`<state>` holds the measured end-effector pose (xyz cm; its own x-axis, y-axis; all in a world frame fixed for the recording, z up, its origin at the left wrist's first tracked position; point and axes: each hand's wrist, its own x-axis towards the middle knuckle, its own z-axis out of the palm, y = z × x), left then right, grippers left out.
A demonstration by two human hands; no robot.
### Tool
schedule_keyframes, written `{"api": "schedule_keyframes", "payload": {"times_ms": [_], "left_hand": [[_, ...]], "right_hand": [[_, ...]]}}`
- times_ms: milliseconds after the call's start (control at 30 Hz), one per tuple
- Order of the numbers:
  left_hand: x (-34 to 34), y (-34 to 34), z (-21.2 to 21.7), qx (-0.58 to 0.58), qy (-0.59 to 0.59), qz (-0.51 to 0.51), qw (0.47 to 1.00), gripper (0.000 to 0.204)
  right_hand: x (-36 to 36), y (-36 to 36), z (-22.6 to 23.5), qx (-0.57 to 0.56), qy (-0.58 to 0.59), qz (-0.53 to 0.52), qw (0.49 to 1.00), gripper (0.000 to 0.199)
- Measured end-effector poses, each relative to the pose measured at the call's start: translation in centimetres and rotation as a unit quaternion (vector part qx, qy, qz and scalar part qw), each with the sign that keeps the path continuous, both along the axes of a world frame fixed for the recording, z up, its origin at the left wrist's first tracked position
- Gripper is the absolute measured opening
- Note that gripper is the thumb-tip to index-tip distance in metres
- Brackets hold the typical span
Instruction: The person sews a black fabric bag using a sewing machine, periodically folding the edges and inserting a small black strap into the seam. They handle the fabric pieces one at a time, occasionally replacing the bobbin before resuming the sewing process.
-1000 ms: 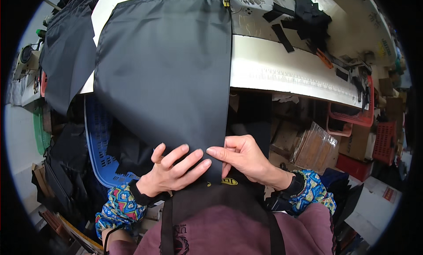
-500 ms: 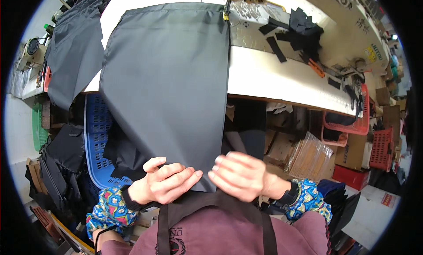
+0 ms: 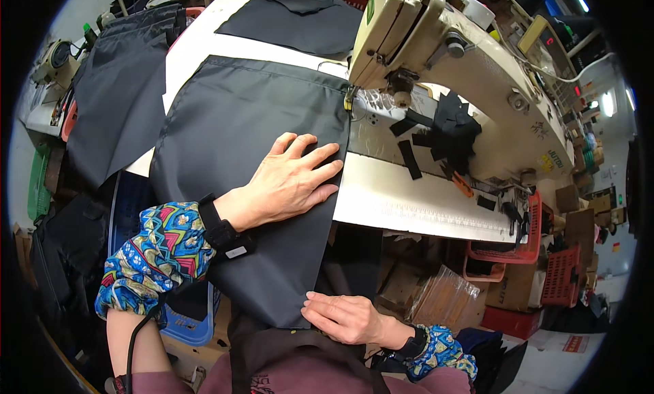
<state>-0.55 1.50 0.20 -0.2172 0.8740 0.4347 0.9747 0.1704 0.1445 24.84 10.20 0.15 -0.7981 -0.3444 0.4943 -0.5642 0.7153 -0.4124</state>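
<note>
A large black fabric panel [image 3: 225, 128] lies over the white table and hangs down off its front edge toward me. Its far right corner sits at the needle area of a cream sewing machine [image 3: 402, 46]. My left hand [image 3: 293, 179] rests flat on the panel, fingers spread, close to its right edge. Lower down, my right hand [image 3: 347, 319] pinches the panel's near right corner between thumb and fingers. Both forearms wear colourful patterned sleeves.
Black scraps [image 3: 449, 132] and orange-handled snips [image 3: 462, 184] lie right of the machine needle. More black fabric [image 3: 126, 87] drapes at the left, and another piece [image 3: 293, 23] lies behind. A blue basket [image 3: 194, 326] stands below; red baskets [image 3: 563, 275] are at the right.
My left hand has moved from the panel's near end up onto its middle and spread out. My right hand now pinches the near corner. The view has tilted up, showing more of the machine.
</note>
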Motion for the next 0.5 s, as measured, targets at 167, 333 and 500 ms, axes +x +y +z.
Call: {"api": "schedule_keyframes", "payload": {"times_ms": [167, 333, 500], "left_hand": [[-1.5, 1.1, 0.7, -0.007, 0.001, -0.007, 1.0, 0.037], [-3.1, 1.9, 0.6, -0.006, 0.019, -0.01, 1.0, 0.036], [-4.1, 2.5, 0.4, 0.011, 0.008, -0.024, 1.0, 0.035]], "right_hand": [[-1.1, 0.8, -0.5, -0.007, 0.002, -0.006, 1.0, 0.017], [-2.5, 1.6, -0.2, 0.002, 0.004, -0.009, 1.0, 0.019], [-3.7, 2.5, -0.3, 0.006, 0.01, -0.023, 1.0, 0.019]]}}
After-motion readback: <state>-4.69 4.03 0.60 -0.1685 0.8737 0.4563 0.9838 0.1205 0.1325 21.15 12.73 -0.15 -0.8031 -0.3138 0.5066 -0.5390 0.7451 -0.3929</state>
